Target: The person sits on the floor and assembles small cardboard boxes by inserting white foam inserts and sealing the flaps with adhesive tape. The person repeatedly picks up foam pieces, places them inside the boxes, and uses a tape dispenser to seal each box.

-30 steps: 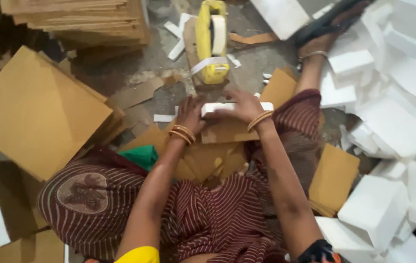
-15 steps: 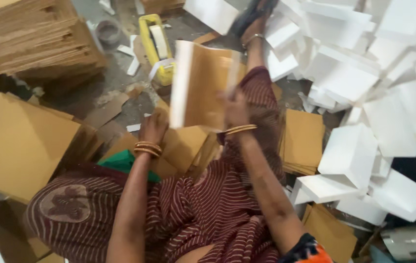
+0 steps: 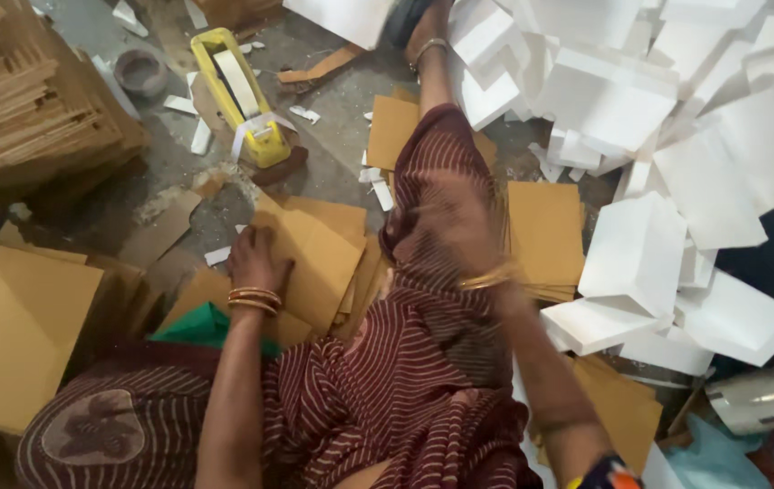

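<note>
Left hand (image 3: 255, 260) flat and open, palm pressed down on the top brown card sheet (image 3: 314, 263) of a loose pile just in front of the lap. Gold bangles (image 3: 254, 299) at that wrist. Right hand (image 3: 459, 237) blurred over the striped maroon cloth (image 3: 423, 362), to the right of that pile; impossible to tell whether open, closed or holding anything. More bangles (image 3: 486, 277) at that wrist.

Further out: second stack of brown sheets (image 3: 545, 237) to the right, touching a big heap of white folded boxes (image 3: 640, 254) filling the far right. Yellow tape dispenser (image 3: 244, 95) on the floor at far left-centre, small grey bowl (image 3: 140, 71) beyond it, tall stack of brown board (image 3: 24, 109) at far left.

Likely trouble: pressed pile fanned out and uneven, so top sheet apt to slide or crease under a sideways push; white heap leaning close enough to spill onto the brown stack.

Floor (image 3: 332, 118) bare grey concrete, dusty, strewn with paper scraps and tape offcuts. Cramped workshop corner, stock crowding in on every side.
</note>
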